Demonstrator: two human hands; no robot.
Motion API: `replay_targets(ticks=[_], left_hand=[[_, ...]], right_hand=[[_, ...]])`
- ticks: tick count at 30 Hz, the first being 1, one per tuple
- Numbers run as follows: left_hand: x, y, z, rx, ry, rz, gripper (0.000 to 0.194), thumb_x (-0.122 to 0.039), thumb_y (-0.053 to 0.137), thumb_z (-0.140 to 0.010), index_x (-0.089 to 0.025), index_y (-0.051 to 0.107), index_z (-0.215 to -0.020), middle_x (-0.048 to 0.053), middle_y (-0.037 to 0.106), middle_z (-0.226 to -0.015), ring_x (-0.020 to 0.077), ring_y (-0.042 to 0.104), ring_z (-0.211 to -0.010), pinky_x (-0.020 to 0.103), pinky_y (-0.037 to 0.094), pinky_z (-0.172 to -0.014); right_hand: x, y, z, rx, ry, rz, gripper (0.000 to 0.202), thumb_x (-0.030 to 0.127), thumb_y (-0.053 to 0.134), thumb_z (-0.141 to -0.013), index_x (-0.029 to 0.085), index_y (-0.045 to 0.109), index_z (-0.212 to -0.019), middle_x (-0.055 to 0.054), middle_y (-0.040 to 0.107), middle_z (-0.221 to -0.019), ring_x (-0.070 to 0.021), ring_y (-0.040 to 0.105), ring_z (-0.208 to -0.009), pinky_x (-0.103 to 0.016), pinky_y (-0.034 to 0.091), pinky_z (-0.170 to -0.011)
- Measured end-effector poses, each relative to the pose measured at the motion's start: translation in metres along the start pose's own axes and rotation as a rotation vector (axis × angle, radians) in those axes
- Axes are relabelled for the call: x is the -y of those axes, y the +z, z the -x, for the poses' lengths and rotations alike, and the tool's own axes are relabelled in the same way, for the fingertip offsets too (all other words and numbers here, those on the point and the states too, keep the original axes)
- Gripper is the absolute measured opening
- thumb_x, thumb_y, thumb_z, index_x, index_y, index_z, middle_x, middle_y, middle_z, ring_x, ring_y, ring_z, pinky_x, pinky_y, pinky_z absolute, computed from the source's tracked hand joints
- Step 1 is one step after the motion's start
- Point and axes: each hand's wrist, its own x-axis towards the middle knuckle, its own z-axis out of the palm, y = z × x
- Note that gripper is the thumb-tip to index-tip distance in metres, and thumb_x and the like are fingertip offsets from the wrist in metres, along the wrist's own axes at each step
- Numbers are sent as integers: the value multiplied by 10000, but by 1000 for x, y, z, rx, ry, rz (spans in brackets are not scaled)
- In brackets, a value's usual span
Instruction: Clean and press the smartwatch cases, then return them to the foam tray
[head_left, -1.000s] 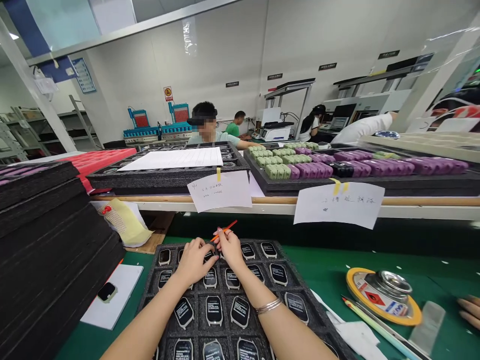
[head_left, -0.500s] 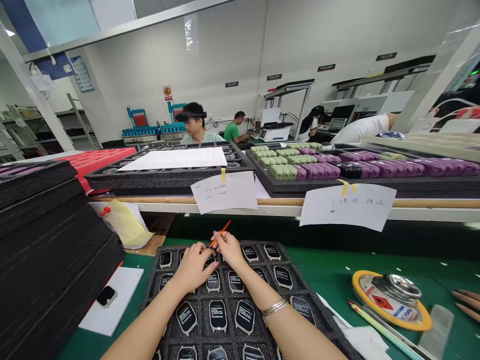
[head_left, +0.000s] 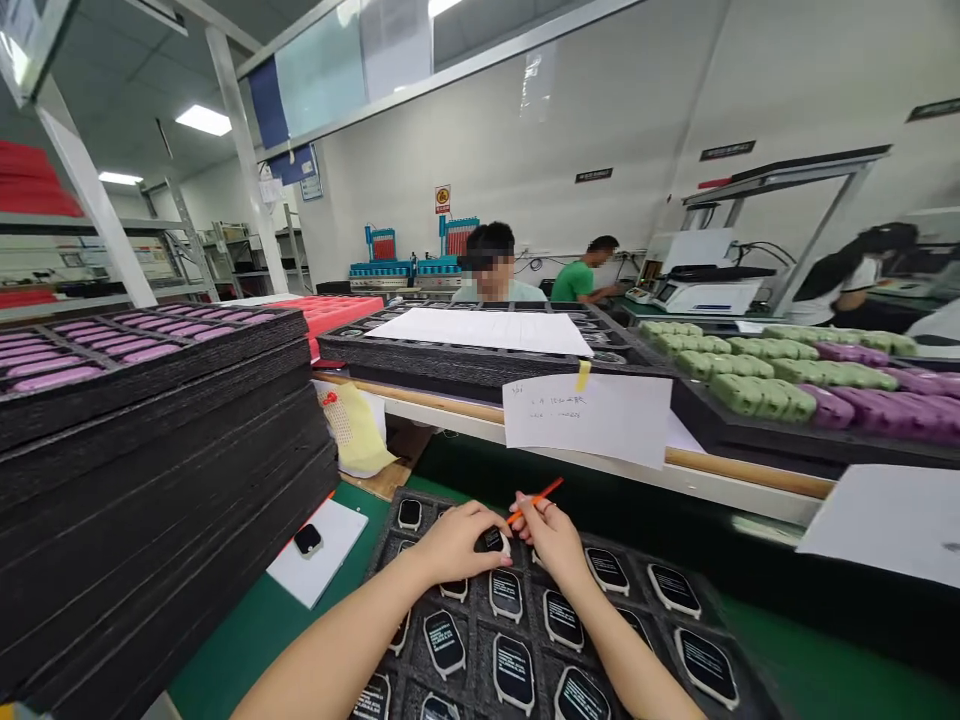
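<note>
My left hand [head_left: 460,545] is closed, thumb and fingers gripping a smartwatch [head_left: 493,541] with a dark screen and a pale case, near the far edge of the black foam tray [head_left: 405,583]. Beside it, my right hand [head_left: 553,538] pinches a thin orange stick [head_left: 546,491] that slants up to the right. Its lower end comes close to the held watch; I cannot tell whether they touch. Around both wrists, several other watches [head_left: 514,672] lie face up in the tray's pockets, their lit screens showing white text.
Tall black foam trays [head_left: 172,510] are stacked at the left. A lone watch [head_left: 307,541] lies on a white pad [head_left: 321,578]. Ahead runs a shelf [head_left: 450,410] with a paper label [head_left: 589,424] and trays of green cases [head_left: 761,400]. A co-worker [head_left: 491,265] sits beyond.
My view has turned left, so the scene sits further right in the picture. The watch in my left hand shows more clearly now. The orange stick stays in my right hand.
</note>
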Motion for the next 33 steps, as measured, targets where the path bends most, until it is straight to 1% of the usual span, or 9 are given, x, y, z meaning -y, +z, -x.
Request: replay_targets(ticks=[3, 6, 9, 11, 13, 16, 22, 28, 33], left_hand=[[0, -1, 1, -14, 26, 55, 277, -384, 652, -923, -170, 661, -1099, 80, 673, -1147, 233, 639, -1060, 461, 519, -945], [2, -1, -1, -26, 48, 104, 267, -371, 656, -919, -172, 662, -1098, 80, 676, -1140, 236, 638, -1062, 469, 508, -957], [7, -1, -6, -28, 60, 134, 247, -317, 659, -911, -176, 659, -1114, 82, 669, -1133, 251, 628, -1086, 493, 480, -988], [9, -1, -7, -21, 61, 141, 223, -291, 663, -900, -196, 667, -1102, 79, 671, -1136, 252, 630, -1087, 480, 480, -994], [8, -2, -7, -16, 57, 136, 210, -282, 672, -893, -201, 673, -1087, 73, 678, -1137, 248, 634, -1088, 469, 483, -997], [5, -4, -6, -17, 39, 110, 224, -301, 673, -905, -179, 669, -1093, 74, 683, -1148, 241, 636, -1091, 477, 488, -994], [2, -4, -4, -10, 1, 50, 270, -357, 651, -929, -173, 662, -1127, 86, 676, -1187, 239, 642, -1084, 483, 510, -974], [4, -6, -7, 12, 28, 21, 269, -363, 641, -937, -173, 666, -1125, 90, 677, -1195, 239, 645, -1089, 482, 512, -976], [4, -10, -9, 29, 48, -14, 240, -362, 642, -933, -177, 681, -1081, 87, 683, -1171, 241, 647, -1067, 479, 516, -954]], right_hand=[[4, 1, 4, -9, 6, 6, 236, 369, 583, -995, 144, 641, -1036, -24, 666, -920, -133, 645, -718, -290, 570, -650], [10, 4, 5, -44, 14, 10, 238, 364, 588, -993, 146, 638, -1075, -38, 672, -975, -146, 660, -767, -309, 582, -682], [12, 5, 1, -77, 17, 10, 241, 360, 594, -990, 147, 637, -1095, -46, 674, -1005, -154, 667, -796, -320, 587, -702], [13, 5, 0, -83, 14, 7, 247, 360, 598, -988, 143, 635, -1099, -46, 674, -1005, -155, 668, -797, -323, 587, -703], [14, 5, 1, -76, 8, 0, 247, 361, 598, -989, 140, 636, -1091, -42, 675, -989, -151, 667, -783, -318, 585, -694], [13, 4, 3, -47, -2, -16, 244, 363, 596, -990, 139, 638, -1077, -38, 675, -970, -146, 664, -765, -310, 582, -683], [11, 0, 4, 11, -18, -47, 252, 368, 592, -990, 144, 634, -1097, -46, 672, -1005, -157, 666, -801, -329, 583, -712], [15, 1, 5, -9, -18, -67, 252, 361, 599, -987, 145, 632, -1115, -53, 671, -1036, -167, 670, -833, -343, 586, -734], [17, 2, 4, -38, -17, -75, 255, 357, 600, -986, 148, 631, -1127, -59, 670, -1059, -173, 672, -857, -354, 587, -753]])
